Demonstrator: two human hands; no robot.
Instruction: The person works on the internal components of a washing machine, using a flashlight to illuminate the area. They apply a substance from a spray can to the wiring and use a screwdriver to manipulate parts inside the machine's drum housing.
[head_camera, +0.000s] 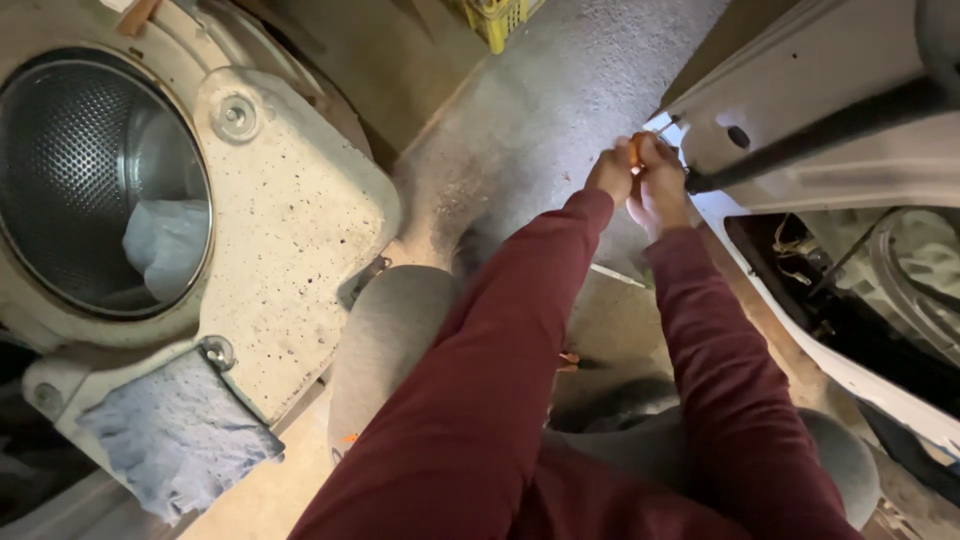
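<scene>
Both hands work at the lower corner of the white appliance casing (800, 80). Left hand (610, 175) and right hand (660, 180) touch, fingers curled tight round a small orange-handled tool (634, 152); tip hidden. Casing already open, wiring visible inside. Removed drum tub (110, 190) lies at the floor's left edge, grey rag (175, 435) beside it. Fastening at the corner apparently unfinished; cannot tell further.

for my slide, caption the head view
Both hands, left hand and right hand, grip a small orange tool at a white panel.
</scene>
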